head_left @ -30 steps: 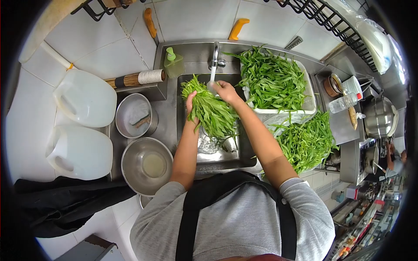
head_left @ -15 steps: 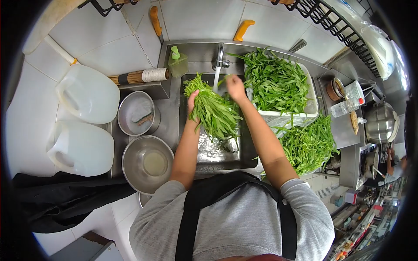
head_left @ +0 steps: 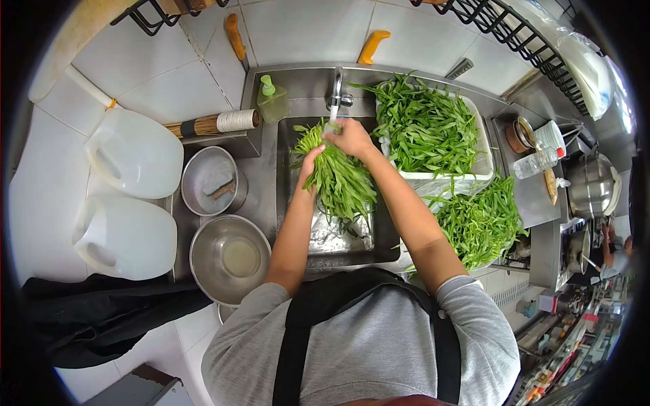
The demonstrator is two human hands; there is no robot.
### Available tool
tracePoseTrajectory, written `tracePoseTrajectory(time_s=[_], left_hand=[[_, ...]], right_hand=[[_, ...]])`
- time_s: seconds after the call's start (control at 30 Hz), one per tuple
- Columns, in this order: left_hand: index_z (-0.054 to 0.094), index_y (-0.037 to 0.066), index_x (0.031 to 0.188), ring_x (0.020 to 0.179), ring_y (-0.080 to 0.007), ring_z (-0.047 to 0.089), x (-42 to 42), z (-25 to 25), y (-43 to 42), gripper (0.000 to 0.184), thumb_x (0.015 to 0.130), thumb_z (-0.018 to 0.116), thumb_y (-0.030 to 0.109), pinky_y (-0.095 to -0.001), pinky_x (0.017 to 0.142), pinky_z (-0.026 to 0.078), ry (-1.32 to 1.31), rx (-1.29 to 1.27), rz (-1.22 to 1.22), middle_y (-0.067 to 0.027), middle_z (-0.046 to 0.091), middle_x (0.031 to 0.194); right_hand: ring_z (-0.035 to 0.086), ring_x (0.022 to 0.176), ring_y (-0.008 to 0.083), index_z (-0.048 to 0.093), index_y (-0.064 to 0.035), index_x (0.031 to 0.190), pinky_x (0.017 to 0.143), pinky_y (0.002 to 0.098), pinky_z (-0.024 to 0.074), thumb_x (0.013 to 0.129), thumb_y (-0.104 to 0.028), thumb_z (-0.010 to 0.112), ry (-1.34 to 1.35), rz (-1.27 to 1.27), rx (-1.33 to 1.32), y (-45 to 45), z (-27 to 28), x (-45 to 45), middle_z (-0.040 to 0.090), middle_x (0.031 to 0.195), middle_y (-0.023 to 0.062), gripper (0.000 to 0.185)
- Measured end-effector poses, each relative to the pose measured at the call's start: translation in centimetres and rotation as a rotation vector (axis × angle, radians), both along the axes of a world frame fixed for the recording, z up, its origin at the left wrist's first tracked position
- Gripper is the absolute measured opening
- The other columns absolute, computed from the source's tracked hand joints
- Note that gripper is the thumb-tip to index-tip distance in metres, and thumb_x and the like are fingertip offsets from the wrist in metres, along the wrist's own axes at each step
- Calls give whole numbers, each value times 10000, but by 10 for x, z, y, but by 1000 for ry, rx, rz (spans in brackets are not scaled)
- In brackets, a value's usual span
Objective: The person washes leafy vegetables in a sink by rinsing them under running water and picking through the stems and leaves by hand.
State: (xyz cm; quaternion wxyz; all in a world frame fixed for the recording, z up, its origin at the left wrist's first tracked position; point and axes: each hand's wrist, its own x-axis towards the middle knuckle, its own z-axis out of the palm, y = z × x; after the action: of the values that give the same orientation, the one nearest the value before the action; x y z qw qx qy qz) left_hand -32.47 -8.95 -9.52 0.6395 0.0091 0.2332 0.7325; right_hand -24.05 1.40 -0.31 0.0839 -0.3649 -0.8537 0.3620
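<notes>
Our right hand (head_left: 349,137) just swung back to the greens (head_left: 340,188) below the tap (head_left: 337,89), fingers curled, can't tell if they're pinching any. Our left hand (head_left: 310,164)'s gripping the bunch, so both hands are at it again.

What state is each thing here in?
Tap: running
Sink: wet
Bunch of greens: held over the sink
Left hand: wrapped around the bunch
Right hand: fingers bent, at the bunch; grip unclear
White basket: heaped with leafy greens
Green-topped bottle: upright
Clear bottle: capped
</notes>
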Motion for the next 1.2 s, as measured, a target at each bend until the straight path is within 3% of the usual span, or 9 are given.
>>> tracePoseTrajectory(time_s=[0.17, 0.27, 0.4, 0.57, 0.83, 0.93, 1.07, 1.13, 1.2], left_hand=[[558, 18, 945, 724, -235, 612, -8, -7, -8, 287, 780, 527, 250, -365, 675, 503, 92, -37, -31, -126, 614, 835], [558, 17, 983, 736, -233, 608, -8, 5, -15, 328, 782, 515, 272, -366, 684, 498, 106, -36, -39, -125, 612, 838], [547, 20, 1058, 746, -228, 601, -1, 23, -23, 375, 783, 505, 272, -360, 700, 493, 198, -22, -91, -120, 608, 864], [562, 24, 907, 655, -227, 608, -2, 7, -17, 252, 766, 531, 231, -348, 621, 508, 170, -53, -159, -109, 615, 780], [559, 17, 903, 679, -237, 616, -10, 9, -27, 251, 784, 514, 233, -359, 636, 514, 143, -61, -95, -125, 614, 785], [560, 16, 897, 678, -238, 616, -5, 15, -25, 241, 790, 503, 224, -360, 633, 514, 50, -95, -64, -124, 613, 784], [557, 19, 892, 667, -236, 614, -3, 16, -16, 243, 803, 517, 242, -349, 635, 513, 165, -99, -90, -119, 612, 769], [553, 22, 931, 706, -202, 613, -6, 7, -4, 225, 782, 579, 189, -320, 643, 505, 147, -70, -144, -96, 611, 812], [544, 26, 982, 762, -162, 600, 0, 4, 5, 272, 736, 636, 98, -293, 649, 493, 561, -120, 113, -70, 601, 876]], right_hand=[[550, 858, 417, 496, 61, 1042, 782, 446, 415, 773, -305, 561, 365, -318, -10, 15, -25, 3, 576, 841, 283, 459], [528, 868, 446, 447, 49, 1068, 773, 470, 396, 811, -258, 509, 483, -458, 154, 34, -37, 6, 559, 858, 304, 405], [581, 829, 356, 526, -5, 1012, 754, 385, 434, 794, -355, 570, 395, -224, -19, 16, -14, 6, 586, 872, 249, 414], [587, 727, 244, 610, -30, 862, 722, 339, 443, 798, -336, 579, 389, -71, -104, 13, -26, 2, 612, 781, 166, 314], [508, 607, 348, 517, -4, 803, 607, 394, 409, 885, -316, 451, 674, -725, 144, 45, -2, 14, 550, 671, 199, 329], [518, 617, 350, 527, -17, 796, 614, 396, 418, 874, -315, 469, 536, -440, 168, 50, -9, 18, 559, 685, 199, 314], [601, 770, 344, 609, -61, 886, 714, 382, 461, 708, -402, 652, 227, -88, 40, 20, -17, 11, 612, 828, 203, 387], [569, 642, 164, 631, -37, 890, 649, 304, 457, 709, -325, 677, 198, -51, -63, 4, -15, 8, 627, 725, 116, 344], [574, 657, 162, 632, -30, 904, 660, 307, 458, 711, -333, 674, 166, -55, 2, 1, -34, 4, 631, 746, 129, 362]])
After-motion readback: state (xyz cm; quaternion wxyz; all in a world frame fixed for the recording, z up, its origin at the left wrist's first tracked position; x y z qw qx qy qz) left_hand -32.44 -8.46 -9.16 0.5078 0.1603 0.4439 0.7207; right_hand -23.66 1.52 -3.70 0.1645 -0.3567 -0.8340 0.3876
